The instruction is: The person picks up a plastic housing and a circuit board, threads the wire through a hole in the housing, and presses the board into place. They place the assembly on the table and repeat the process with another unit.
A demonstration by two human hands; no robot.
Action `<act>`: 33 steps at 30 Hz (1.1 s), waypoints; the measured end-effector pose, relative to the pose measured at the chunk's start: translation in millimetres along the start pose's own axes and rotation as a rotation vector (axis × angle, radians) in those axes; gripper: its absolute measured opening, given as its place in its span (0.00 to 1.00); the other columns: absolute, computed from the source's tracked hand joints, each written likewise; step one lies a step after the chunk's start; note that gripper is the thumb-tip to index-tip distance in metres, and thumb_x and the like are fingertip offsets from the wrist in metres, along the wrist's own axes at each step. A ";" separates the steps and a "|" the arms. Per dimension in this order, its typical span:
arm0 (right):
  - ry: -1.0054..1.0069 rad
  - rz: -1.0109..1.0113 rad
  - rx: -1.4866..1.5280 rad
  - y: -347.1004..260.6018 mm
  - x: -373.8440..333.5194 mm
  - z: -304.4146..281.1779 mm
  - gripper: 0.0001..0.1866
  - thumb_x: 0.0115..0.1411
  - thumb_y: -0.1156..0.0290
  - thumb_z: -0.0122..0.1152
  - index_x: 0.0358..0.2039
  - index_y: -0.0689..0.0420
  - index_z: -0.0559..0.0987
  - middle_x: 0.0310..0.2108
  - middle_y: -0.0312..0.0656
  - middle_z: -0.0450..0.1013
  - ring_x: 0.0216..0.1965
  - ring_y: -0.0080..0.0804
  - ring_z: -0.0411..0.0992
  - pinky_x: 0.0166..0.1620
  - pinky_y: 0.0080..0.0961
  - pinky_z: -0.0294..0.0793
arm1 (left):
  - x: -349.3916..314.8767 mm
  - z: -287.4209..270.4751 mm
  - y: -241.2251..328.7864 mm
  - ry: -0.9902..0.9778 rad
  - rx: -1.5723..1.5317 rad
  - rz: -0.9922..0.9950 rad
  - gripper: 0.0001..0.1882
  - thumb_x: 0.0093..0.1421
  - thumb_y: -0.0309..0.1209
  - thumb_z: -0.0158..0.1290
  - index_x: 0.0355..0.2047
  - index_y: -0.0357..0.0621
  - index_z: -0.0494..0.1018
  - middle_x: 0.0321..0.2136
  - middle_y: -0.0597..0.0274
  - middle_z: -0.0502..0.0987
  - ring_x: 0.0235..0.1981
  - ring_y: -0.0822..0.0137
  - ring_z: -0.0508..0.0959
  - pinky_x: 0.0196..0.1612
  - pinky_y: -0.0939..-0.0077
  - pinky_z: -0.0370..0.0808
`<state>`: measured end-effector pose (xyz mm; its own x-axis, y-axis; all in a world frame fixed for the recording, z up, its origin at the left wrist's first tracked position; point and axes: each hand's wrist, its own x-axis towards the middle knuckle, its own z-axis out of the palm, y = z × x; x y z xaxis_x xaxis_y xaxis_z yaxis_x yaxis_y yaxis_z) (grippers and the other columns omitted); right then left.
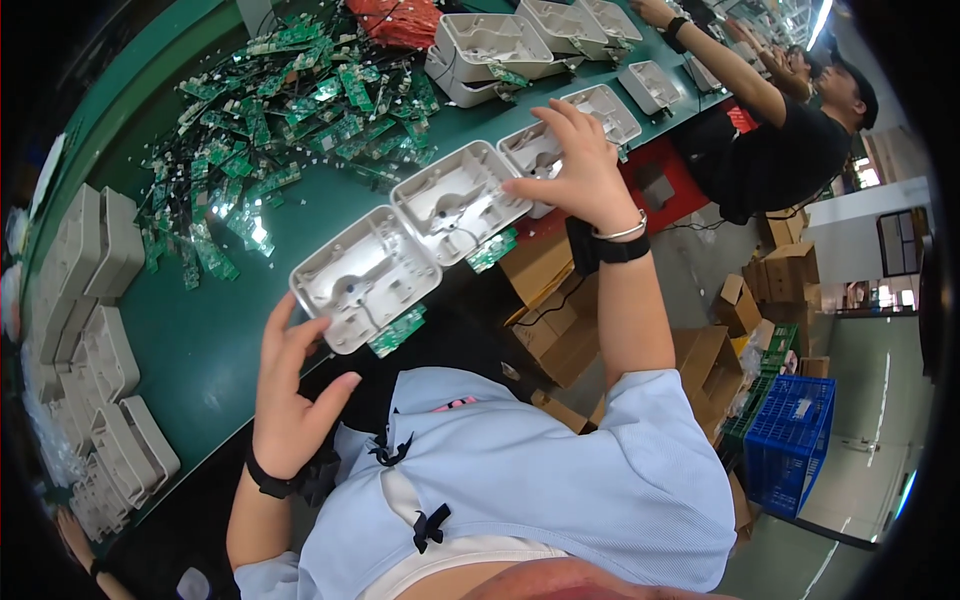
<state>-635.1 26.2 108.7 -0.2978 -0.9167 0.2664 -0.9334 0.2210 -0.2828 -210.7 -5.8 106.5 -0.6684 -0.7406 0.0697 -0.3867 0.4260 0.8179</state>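
Note:
A row of light grey plastic housings with open tops lies along the green table's near edge. My left hand [290,405] is at the outer left corner of the nearest housing [362,272], fingers apart and fingertips against its side. My right hand [585,175] is spread over the row, its thumb at the right end of the second housing [452,195] and its fingers above the third housing [525,148], which it partly hides. A green circuit board [397,331] hangs by the nearest housing's front side, and another circuit board [493,250] by the second.
A large heap of green circuit boards [300,110] with black wires covers the table's far side, beside a red bag [398,20]. Stacked housings [100,240] stand at left, more [490,45] at the back. Cardboard boxes [555,320] and a blue crate [790,440] are at right, where a person [770,130] works.

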 end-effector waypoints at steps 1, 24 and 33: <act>0.001 -0.001 -0.001 11.2 4.1 -1.8 0.54 0.40 0.42 0.83 0.67 0.51 0.74 0.72 0.51 0.63 0.73 0.55 0.58 0.69 0.58 0.59 | 5.6 4.8 4.8 -0.033 -0.042 0.008 0.33 0.56 0.24 0.67 0.62 0.40 0.72 0.74 0.43 0.56 0.60 0.54 0.76 0.60 0.62 0.76; 0.167 0.003 0.101 208.2 89.5 -29.5 0.35 0.51 0.58 0.81 0.58 0.57 0.81 0.62 0.51 0.74 0.65 0.49 0.71 0.67 0.39 0.68 | 157.3 150.3 42.4 -0.182 -0.706 -0.037 0.26 0.60 0.22 0.64 0.58 0.44 0.72 0.72 0.55 0.56 0.69 0.61 0.66 0.73 0.59 0.65; 0.536 -0.051 0.262 124.8 23.4 -31.5 0.19 0.62 0.73 0.73 0.53 0.62 0.83 0.60 0.47 0.76 0.61 0.40 0.74 0.63 0.33 0.72 | 204.2 191.5 57.7 -0.087 -0.534 0.049 0.24 0.59 0.27 0.66 0.54 0.44 0.73 0.69 0.51 0.58 0.71 0.54 0.64 0.71 0.57 0.69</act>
<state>-764.9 42.8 108.7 -0.3770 -0.6129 0.6944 -0.8889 0.0288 -0.4571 -491.2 -32.9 58.6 -0.7365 -0.6709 0.0859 0.0078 0.1186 0.9929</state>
